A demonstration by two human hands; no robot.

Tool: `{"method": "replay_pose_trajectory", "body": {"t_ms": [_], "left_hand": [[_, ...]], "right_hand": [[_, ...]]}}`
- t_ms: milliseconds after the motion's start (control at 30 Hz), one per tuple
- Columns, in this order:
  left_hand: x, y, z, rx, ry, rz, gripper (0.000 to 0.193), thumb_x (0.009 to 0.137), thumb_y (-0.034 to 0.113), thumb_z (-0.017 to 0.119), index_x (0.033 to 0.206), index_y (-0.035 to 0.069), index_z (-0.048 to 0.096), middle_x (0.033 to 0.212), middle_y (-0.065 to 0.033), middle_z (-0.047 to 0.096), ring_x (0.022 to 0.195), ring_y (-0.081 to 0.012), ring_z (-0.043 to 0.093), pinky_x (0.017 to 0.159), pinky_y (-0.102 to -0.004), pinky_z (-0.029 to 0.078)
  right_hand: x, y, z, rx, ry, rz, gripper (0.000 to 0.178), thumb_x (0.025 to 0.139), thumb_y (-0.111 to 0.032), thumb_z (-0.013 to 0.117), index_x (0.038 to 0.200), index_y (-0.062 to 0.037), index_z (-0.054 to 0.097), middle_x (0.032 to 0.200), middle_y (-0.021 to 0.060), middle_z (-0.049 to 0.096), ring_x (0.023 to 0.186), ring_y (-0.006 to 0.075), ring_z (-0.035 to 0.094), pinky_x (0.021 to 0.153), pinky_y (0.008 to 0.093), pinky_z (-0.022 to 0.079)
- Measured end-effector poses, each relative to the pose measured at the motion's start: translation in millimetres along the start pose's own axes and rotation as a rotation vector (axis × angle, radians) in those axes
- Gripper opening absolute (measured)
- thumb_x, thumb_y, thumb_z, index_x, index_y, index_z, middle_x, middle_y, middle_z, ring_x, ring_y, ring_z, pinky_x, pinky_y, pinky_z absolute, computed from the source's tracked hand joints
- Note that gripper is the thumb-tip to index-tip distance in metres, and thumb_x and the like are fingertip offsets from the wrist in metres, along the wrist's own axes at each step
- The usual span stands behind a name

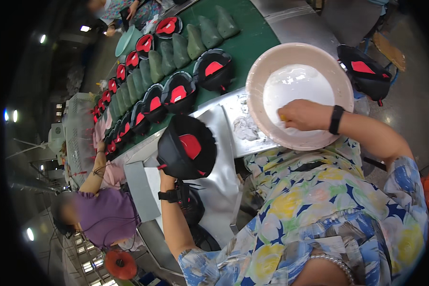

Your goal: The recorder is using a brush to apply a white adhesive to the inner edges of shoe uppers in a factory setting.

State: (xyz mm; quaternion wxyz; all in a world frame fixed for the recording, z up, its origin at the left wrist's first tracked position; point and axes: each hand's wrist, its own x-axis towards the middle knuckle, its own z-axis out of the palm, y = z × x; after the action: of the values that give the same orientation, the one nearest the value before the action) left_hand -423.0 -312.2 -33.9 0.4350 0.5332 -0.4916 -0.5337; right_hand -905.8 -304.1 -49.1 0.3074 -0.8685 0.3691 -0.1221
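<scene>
My left hand [167, 180] holds up a black shoe upper [169, 143] with a red patch inside; the upper hides most of my fingers. My right hand [306, 115] is closed over a large beige basin [256, 81] of white liquid [298, 83]. Between its fingertips shows a bit of a small yellow thing [282, 117], too covered to name. Below the held upper, more black shoe pieces [193, 205] lie on the metal surface.
A green conveyor belt [255, 28] carries several black uppers [213, 69] and rows of green shoe lasts [195, 42]. One more black upper [364, 71] sits right of the basin. A person in purple [107, 212] works on the left; another person [119, 9] is across the belt.
</scene>
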Motion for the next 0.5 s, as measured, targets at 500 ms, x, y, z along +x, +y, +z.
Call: {"method": "replay_pose_trajectory", "body": {"t_ms": [500], "left_hand": [[70, 62, 148, 0.127, -0.229, -0.144, 0.061, 0.085, 0.009, 0.077, 0.141, 0.008, 0.053, 0.125, -0.0064, 0.065, 0.104, -0.0171, 0.064, 0.093, -0.0346, 0.052]], "right_hand": [[6, -19, -131, 0.297, 0.593, -0.172, 0.022, 0.092, -0.022, 0.069, 0.093, -0.002, 0.058, 0.08, 0.0112, 0.066, 0.072, 0.0269, 0.064, 0.068, 0.0344, 0.049]]}}
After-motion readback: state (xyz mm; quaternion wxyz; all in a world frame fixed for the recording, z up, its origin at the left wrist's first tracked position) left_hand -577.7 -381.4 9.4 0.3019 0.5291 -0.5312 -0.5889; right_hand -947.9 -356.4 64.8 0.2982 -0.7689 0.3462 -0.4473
